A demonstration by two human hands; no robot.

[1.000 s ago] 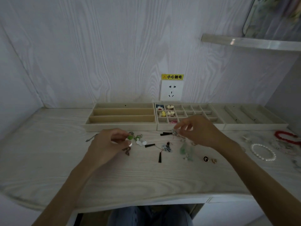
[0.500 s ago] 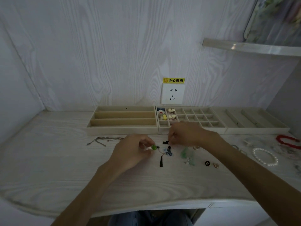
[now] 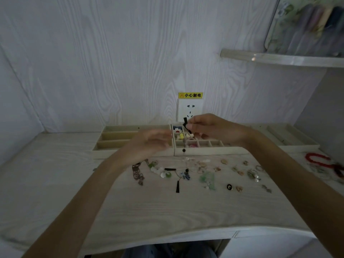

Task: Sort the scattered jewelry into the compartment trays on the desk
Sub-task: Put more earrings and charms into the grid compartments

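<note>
Right hand [image 3: 214, 130]: raised over grid tray [image 3: 204, 151], thumb and fingers pinching black earring [image 3: 186, 125] with a bead dangling below. Left hand [image 3: 149, 144]: blurred, above long-slot tray [image 3: 119, 135]; fingers loosely extended, grasp cannot be told. Table [image 3: 167, 211]: loose jewelry [image 3: 204, 177] scattered before trays; black bar [image 3: 177, 186], red beads [image 3: 316, 159] at right. Grid tray's left cells hold small pieces.

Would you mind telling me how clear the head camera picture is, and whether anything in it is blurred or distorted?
Head view: dim, bluish light throughout; the left hand is smeared by motion blur; the right hand is sharper, pinching a black earring; wide-angle distortion bows the desk edge.
</note>
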